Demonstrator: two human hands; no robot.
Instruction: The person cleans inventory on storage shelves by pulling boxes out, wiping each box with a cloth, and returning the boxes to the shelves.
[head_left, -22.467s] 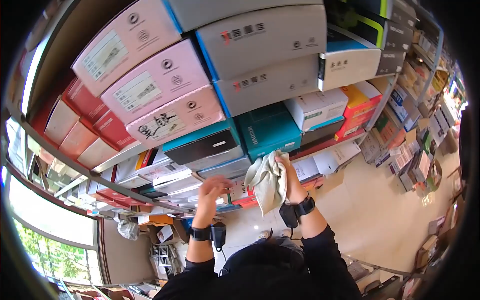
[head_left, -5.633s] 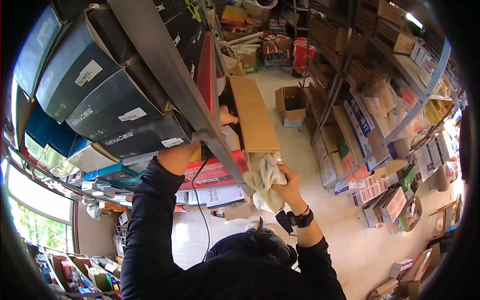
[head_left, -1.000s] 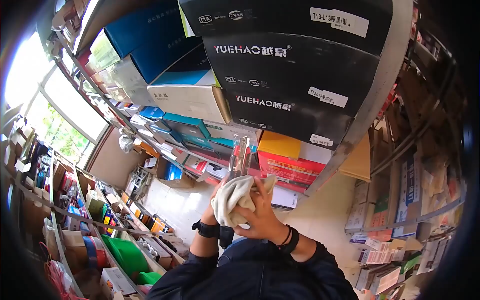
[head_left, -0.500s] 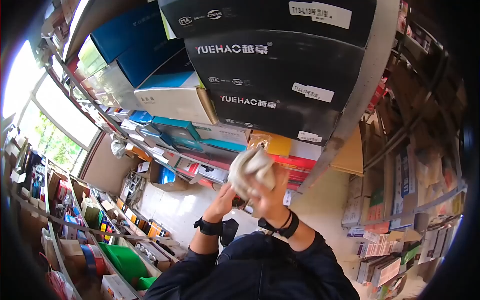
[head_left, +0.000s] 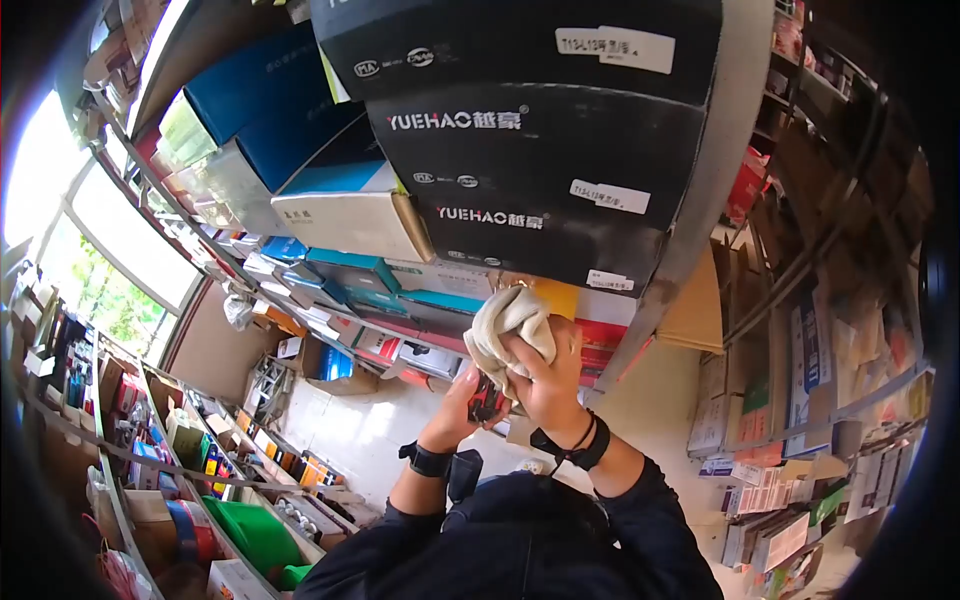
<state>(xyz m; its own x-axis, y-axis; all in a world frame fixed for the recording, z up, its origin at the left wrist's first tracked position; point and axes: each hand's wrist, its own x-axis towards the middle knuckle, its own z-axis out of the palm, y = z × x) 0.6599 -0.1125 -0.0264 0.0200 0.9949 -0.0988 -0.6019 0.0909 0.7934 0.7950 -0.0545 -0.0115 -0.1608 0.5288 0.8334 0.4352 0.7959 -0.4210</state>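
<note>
A crumpled off-white cloth [head_left: 510,328] is bunched in front of my chest, with the fingers of my right hand [head_left: 552,385] wrapped into its folds. Just below and left of it, my left hand [head_left: 452,412] is closed around a small black-and-red object [head_left: 488,402]. The cloth hangs against the upper part of that object and covers some of it, so its kind does not show. Both hands are close together, and each wrist wears a black band.
Large black boxes [head_left: 540,150] are stacked on the shelf ahead, beside a metal upright [head_left: 690,200]. Blue and white boxes [head_left: 345,220] fill the shelf to their left. Packed racks stand on both sides, with green bins [head_left: 250,530] at lower left and pale floor [head_left: 340,425] below.
The black-and-red object shows more clearly in my left hand. My right hand and the cloth have shifted slightly, and the whole view has moved a little.
</note>
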